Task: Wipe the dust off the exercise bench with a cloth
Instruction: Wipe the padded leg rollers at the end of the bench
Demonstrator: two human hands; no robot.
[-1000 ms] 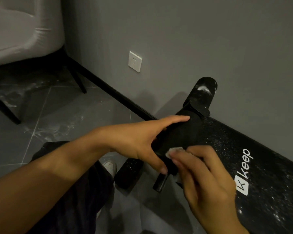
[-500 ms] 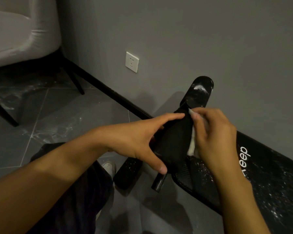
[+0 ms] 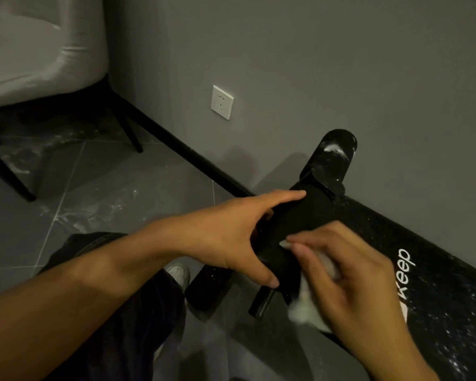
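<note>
**A:** Where is the cloth?

**B:** It's under the right hand (image 3: 349, 279). The fingers (image 3: 322, 233) curl over the white cloth (image 3: 305, 306) and press it on the near edge of the exercise bench (image 3: 390, 237). Blur hides the exact pinch.

**A:** And the left hand?

**B:** The left hand (image 3: 231, 237) grips the bench's narrow black end (image 3: 289, 218), with the index finger straight along the top and the thumb underneath.

**A:** Which way should the wipe go?

**B:** Toward 4 o'clock, I judge. The bench's long axis runs from 10 to 4 o'clock beside the wall (image 3: 341, 64). The dusty pad (image 3: 448, 320) lies at 4 o'clock from the cloth. The right hand is nearer, and the left seems only to steady.
</note>
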